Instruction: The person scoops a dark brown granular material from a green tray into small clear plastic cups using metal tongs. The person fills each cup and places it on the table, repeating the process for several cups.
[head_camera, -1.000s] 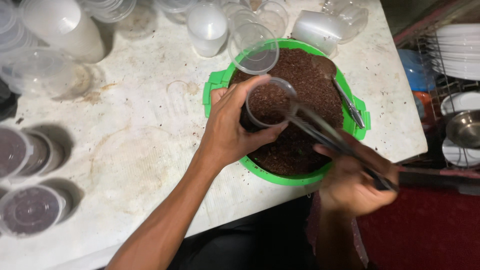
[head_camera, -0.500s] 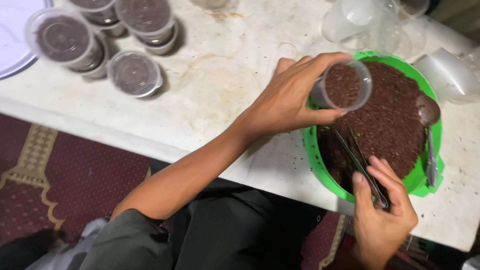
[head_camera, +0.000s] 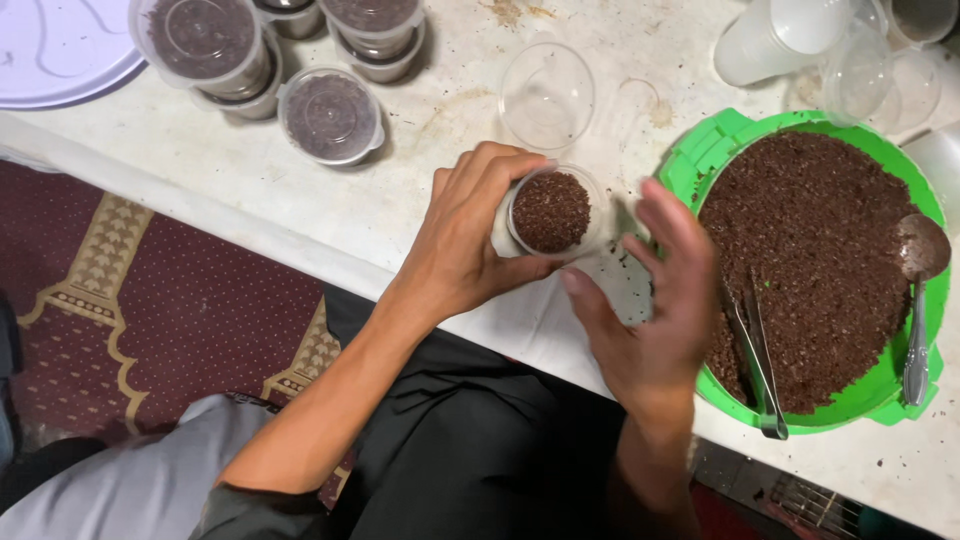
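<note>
A: What does the held item look like, and where is it?

B: A small round clear plastic cup (head_camera: 552, 212), filled nearly level with dark brown crumbly material. It is over the white tabletop (head_camera: 240, 190), just left of the large round green plastic tub (head_camera: 880, 395), which serves as the landmark here.

A: What is in and around the tub?

B: The tub holds a broad bed of the same dark brown material. Metal tongs (head_camera: 757, 362) lie in it near its lower left edge, and a metal spoon (head_camera: 920, 300) rests along its right rim. Up and left of the tub stands an empty clear plastic cup (head_camera: 546, 95). Further left is a cluster of lidded clear cups (head_camera: 330, 115), each holding dark filling. Above the tub lie several empty translucent cups (head_camera: 770, 40) on their sides. Far left, at the table's corner, is part of a white round tray (head_camera: 60, 50).

A: And the room?

B: Below the table edge, left of the tub, a maroon carpet with a beige pattern (head_camera: 150, 320) covers the floor.

A: How are the fingers set?

B: The left hand (head_camera: 465, 240) wraps the cup's side, fingers curled narrowly around it. The right hand (head_camera: 655, 300) is spread wide and holds nothing, its fingertips just beside the cup, between cup and tub.
</note>
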